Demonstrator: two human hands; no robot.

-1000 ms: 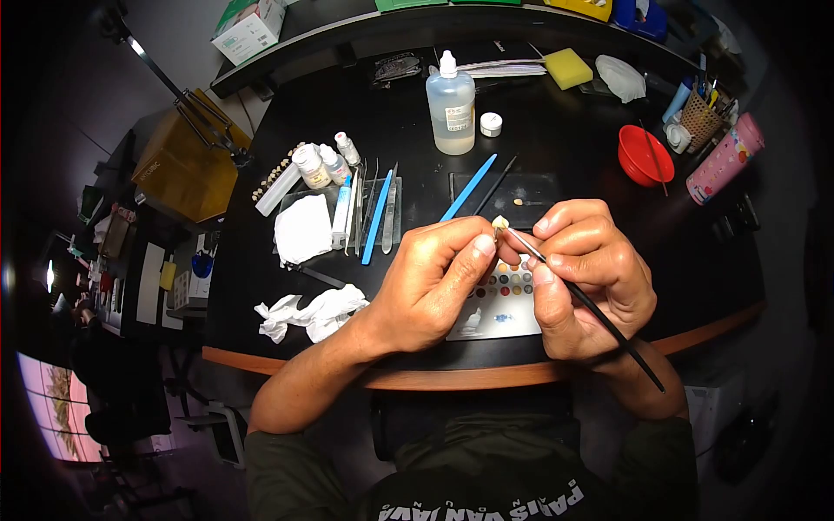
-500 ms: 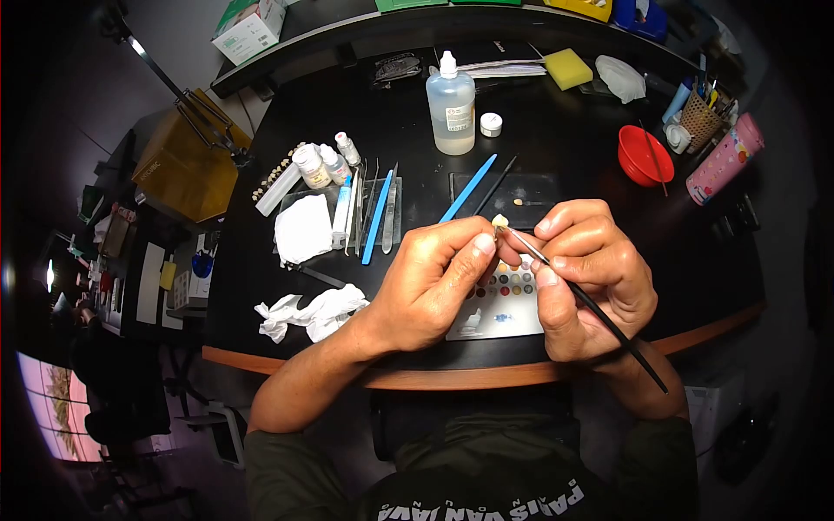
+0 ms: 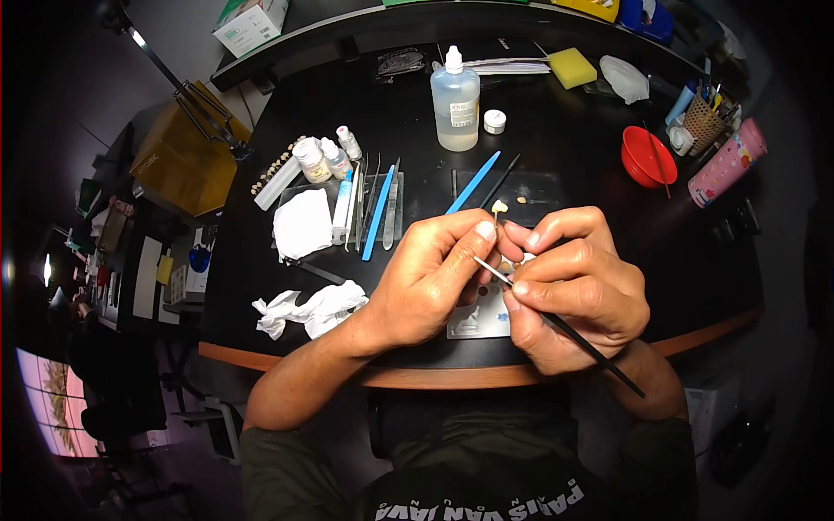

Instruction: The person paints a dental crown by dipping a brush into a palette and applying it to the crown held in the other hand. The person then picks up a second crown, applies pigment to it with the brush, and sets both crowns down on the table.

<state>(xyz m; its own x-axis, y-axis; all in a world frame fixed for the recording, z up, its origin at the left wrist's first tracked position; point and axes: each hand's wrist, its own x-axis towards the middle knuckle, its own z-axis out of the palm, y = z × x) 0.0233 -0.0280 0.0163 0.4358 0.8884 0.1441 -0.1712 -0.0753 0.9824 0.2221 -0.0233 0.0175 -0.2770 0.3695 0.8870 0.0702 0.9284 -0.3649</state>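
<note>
Two bare hands are raised over the desk (image 3: pixel 417 352): the left hand (image 3: pixel 426 282), fingers pinched closed, holds a thin pin (image 3: pixel 496 220) topped by a pale dental crown (image 3: pixel 499 207). The right hand (image 3: pixel 586 300) has its fingers closed around a black-handled brush (image 3: pixel 591 349), whose tip is lower than the crown, beside the left thumb

Dark shirt (image 3: pixel 491 447): pale lettering, inverted in view, reads "PARIS VAN JAVA", its lower part close to the frame edge. Amber box (image 3: pixel 187 152): lettering on the side, partly legible, ends in "CUBIC". Large clear bottle (image 3: pixel 456 100) on the counter (image 3: pixel 417 360): printed label, too small to read. Green-and-white carton (image 3: pixel 252 26): print illegible.
</note>
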